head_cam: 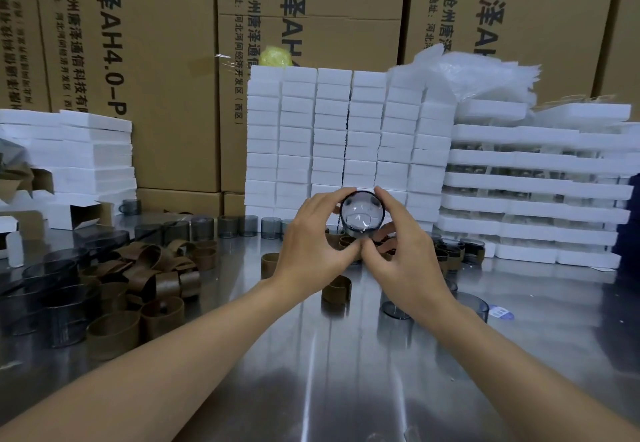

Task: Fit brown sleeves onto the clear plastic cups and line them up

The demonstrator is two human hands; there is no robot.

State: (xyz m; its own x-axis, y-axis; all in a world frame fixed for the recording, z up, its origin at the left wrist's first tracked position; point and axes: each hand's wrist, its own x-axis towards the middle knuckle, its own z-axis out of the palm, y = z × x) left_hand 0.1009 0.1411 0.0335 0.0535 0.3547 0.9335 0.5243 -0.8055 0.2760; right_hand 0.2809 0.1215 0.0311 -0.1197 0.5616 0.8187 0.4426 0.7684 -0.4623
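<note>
Cup (362, 214) is gripped end-on by our left hand (313, 244) and right hand (398, 251) above the mid tabletop (311, 372). It looks bare, so next we'd pick from the sleeves (162, 313) at left.

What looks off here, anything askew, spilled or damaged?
No visible damage. Brown sleeves lie in a loose heap on the left of the table, not lined up. The white box stack has a dark gap between two columns. One cup on the right appears tipped on its side.
</note>
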